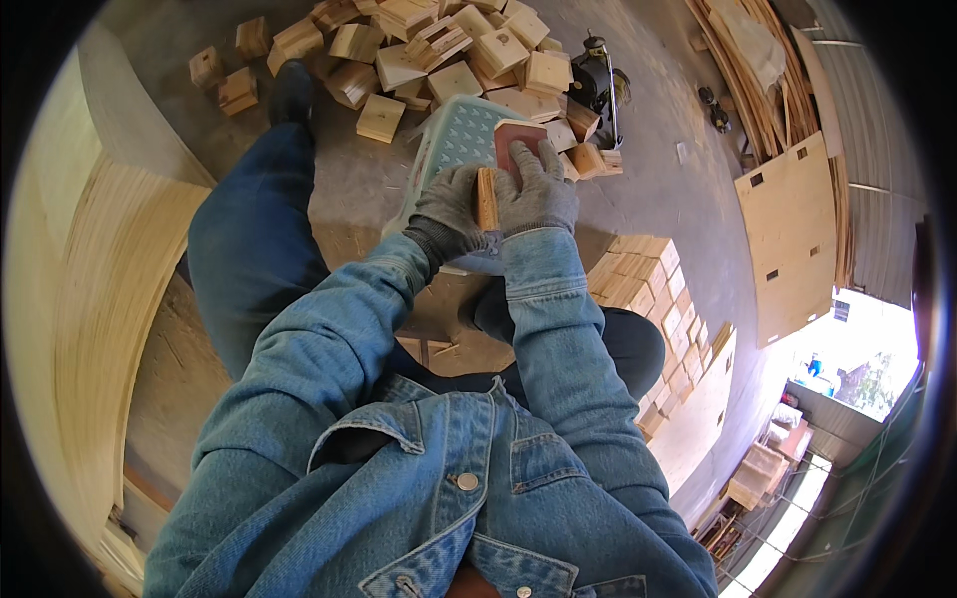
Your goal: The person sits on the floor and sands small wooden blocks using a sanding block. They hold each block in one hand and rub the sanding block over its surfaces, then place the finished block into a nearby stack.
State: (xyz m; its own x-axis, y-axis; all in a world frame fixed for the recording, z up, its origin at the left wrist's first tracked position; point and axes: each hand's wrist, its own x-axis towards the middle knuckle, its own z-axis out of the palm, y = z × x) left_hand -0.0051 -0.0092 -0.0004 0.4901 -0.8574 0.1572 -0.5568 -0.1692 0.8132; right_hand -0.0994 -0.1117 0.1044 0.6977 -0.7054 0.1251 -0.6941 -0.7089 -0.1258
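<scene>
My blue jacket (pixel 399 488) is closest

Looking down from my head, I see my gloved left hand (pixel 447 211) closed on a wood piece (pixel 486 199) that sits between my two hands. My gloved right hand (pixel 538 194) holds a red-brown block (pixel 506 140), just past the wood piece. A pale green stool (pixel 464 140) is under both hands. Past them lies a heap of wood blocks (pixel 399 68). A block stack (pixel 638 274) stands right of my right hand, nearer me.

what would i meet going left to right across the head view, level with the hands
Stacked wood sheets, left leg, left hand, wooden piece, right hand, plywood panel with square holes, ribbed grey wall
</scene>
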